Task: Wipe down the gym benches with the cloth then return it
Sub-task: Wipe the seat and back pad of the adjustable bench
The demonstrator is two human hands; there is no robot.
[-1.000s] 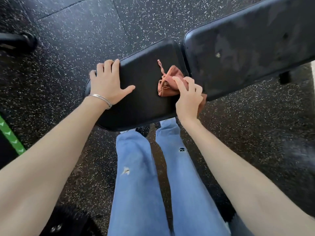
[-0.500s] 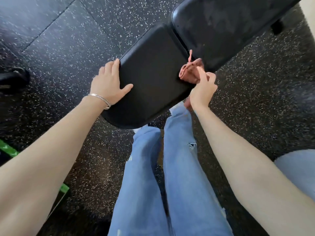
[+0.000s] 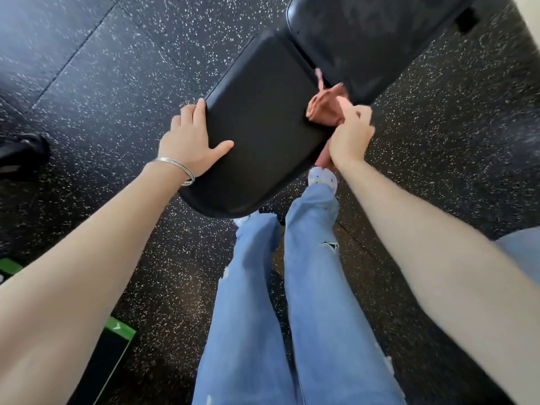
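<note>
A black padded gym bench runs from centre to upper right: its seat pad (image 3: 263,135) lies near me and its long back pad (image 3: 371,39) beyond. My left hand (image 3: 190,141) rests flat on the seat pad's left edge, fingers spread, with a silver bangle on the wrist. My right hand (image 3: 350,135) grips a bunched salmon-pink cloth (image 3: 324,108) against the seat pad's right edge, beside the gap between the two pads. Part of the cloth hangs below my hand.
The floor is black rubber with white speckles (image 3: 117,83). My legs in light blue jeans (image 3: 292,302) stand just in front of the bench. A green-edged black object (image 3: 111,346) lies at lower left. A dark piece of equipment (image 3: 20,150) sits at the left edge.
My right hand has dragged the cloth from the top of the seat pad to its right edge. The view has swung, so the bench looks steeper. My left hand stays on the left edge.
</note>
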